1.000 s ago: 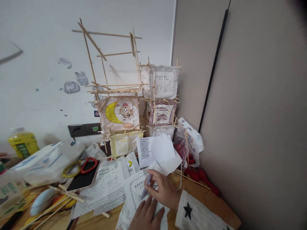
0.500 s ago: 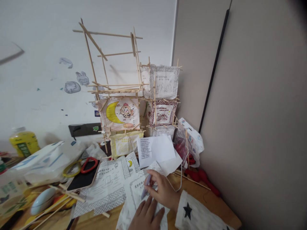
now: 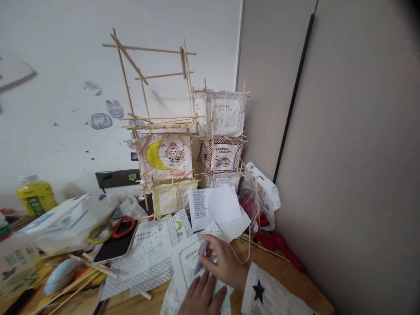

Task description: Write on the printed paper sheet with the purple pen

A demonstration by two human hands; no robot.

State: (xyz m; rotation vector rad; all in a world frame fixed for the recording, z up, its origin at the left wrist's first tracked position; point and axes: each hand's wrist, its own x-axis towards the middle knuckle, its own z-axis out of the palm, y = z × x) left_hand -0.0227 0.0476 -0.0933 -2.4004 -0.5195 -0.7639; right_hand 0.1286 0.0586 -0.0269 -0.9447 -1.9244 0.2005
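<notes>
My right hand is closed around a slim purple pen, held tilted with its lower end at the paper. Beneath both hands lies a thin white sheet bearing a patterned border and lines of writing; my hands cover part of it. My left hand rests flat on this sheet, fingers spread, just below the pen. To its left are drawn sheets with crosshatched borders. Behind the hands, a white page with handwriting leans against a stick frame hung with drawn panels.
Scissors with red and yellow handles lie on a dark phone at left. Around there are wooden sticks, a pale blue egg-shaped object, a plastic-wrapped pack and a yellow bottle. A grey cabinet stands at right.
The whole view has shifted slightly, so everything sits a little further right and lower. Both hands keep nearly the same pose on the sheet, the pen still in the right one.
</notes>
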